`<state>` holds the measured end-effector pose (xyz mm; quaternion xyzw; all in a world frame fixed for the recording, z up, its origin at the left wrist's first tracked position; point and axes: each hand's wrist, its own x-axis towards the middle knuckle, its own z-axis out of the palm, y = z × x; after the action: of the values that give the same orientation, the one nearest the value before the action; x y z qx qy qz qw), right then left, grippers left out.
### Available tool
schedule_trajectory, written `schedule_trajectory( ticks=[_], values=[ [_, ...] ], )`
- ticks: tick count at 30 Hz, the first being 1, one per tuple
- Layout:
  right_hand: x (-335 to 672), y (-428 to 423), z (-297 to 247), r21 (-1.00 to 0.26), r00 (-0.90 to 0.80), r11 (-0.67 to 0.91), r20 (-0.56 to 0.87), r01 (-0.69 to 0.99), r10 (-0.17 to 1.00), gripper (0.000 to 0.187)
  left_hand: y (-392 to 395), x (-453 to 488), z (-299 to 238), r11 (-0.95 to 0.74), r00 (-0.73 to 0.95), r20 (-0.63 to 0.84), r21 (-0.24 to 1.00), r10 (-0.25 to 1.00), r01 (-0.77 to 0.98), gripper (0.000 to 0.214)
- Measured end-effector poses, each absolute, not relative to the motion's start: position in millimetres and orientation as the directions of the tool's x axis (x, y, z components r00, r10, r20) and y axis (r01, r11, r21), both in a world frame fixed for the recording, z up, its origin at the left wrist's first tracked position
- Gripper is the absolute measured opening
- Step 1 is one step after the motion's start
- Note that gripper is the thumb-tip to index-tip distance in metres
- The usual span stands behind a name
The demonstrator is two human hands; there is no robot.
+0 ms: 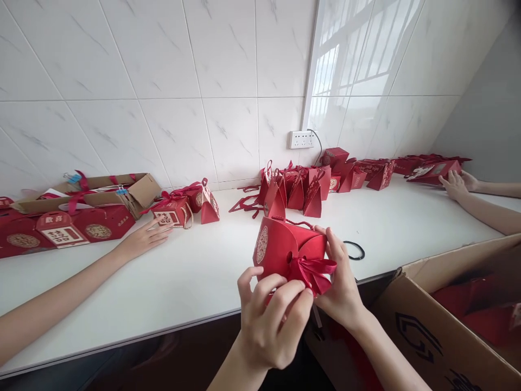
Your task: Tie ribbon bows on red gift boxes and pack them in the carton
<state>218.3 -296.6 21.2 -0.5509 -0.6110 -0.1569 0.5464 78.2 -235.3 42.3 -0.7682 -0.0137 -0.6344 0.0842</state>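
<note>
A red paper gift box (273, 247) with a round gold emblem is held up in front of the table's edge. Its folded flaps meet at the top, where a dark red ribbon bow (313, 271) is tied; a twisted red cord handle (300, 223) lies behind. My left hand (277, 315) is closed at the near side of the box, fingers bent by the bow. Around the right side wraps my right hand (342, 282), its thumb and fingers gripping the box. The box's underside is hidden by my hands.
Several red gift boxes (312, 198) stand along the wall on the white table (183, 288). Another person's hand (148, 239) touches a box at left; others' hands (458, 182) hold one far right. A cardboard carton (415, 320) stands near right; a black loop (355, 251) lies on the table.
</note>
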Motion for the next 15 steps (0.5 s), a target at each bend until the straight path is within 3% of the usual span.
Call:
schedule_trajectory(
  ticks=[5, 11, 15],
  values=[
    [217, -312, 22, -0.41, 0.212, 0.359, 0.852, 0.839, 0.478, 0.092, -249, 75, 48, -0.99, 0.173, 0.981, -0.106, -0.088, 0.097, 0.012],
    [218, -344, 31, -0.31, 0.171, 0.27, 0.883, 0.912, 0.436, 0.092, -260, 70, 55, -0.994, 0.143, 0.99, 0.001, -0.015, -0.109, 0.016],
    [220, -367, 31, -0.28, 0.168, 0.225, 0.894, 0.933, 0.415, 0.091, -268, 68, 56, -0.986, 0.137, 0.986, -0.078, -0.099, -0.149, 0.013]
  ],
)
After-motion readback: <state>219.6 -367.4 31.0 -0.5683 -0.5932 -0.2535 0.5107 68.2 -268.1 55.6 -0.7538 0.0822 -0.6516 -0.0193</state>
